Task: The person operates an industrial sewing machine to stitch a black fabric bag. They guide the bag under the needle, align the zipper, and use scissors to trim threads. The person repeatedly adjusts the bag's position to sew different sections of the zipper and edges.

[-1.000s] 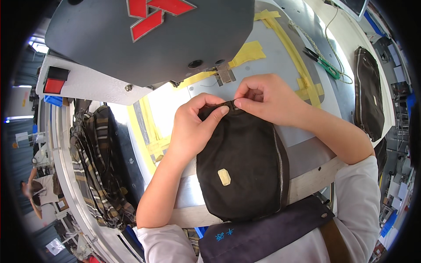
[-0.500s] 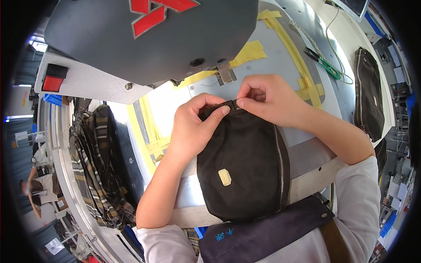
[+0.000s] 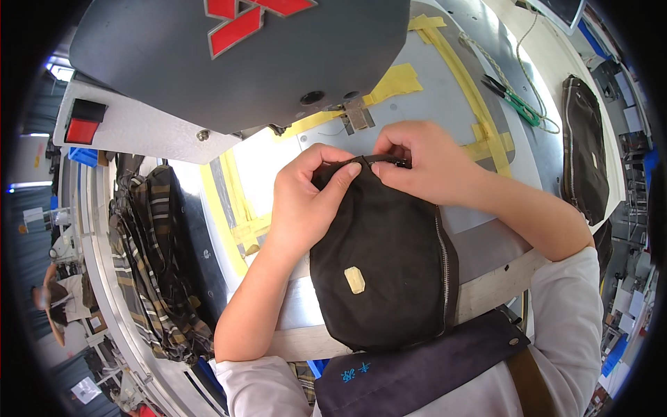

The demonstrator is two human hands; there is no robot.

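Observation:
A dark fabric bag (image 3: 389, 243) with a long metal zipper (image 3: 443, 264) along its right side and a small cream patch (image 3: 355, 280) hangs over the near edge of the work surface. My left hand (image 3: 309, 191) pinches the bag's top edge between thumb and fingers. Close beside it, my right hand (image 3: 427, 163) grips the same edge, thumb in front and fingers curled behind. A narrow dark strip shows between the hands at the top edge. What the curled right fingers hold behind it is partly hidden.
The sewing machine's dark head (image 3: 243, 76) overhangs the far side, its metal foot (image 3: 357, 117) just beyond my hands. Green-handled scissors (image 3: 517, 108) with a cord lie at right, near another dark zippered bag (image 3: 583, 149). Plaid fabric pieces (image 3: 156, 257) hang at left.
My right thumb and fingers have shifted slightly and now wrap more of the top edge. The small fitting seen between the hands is now covered. The bag has moved slightly left.

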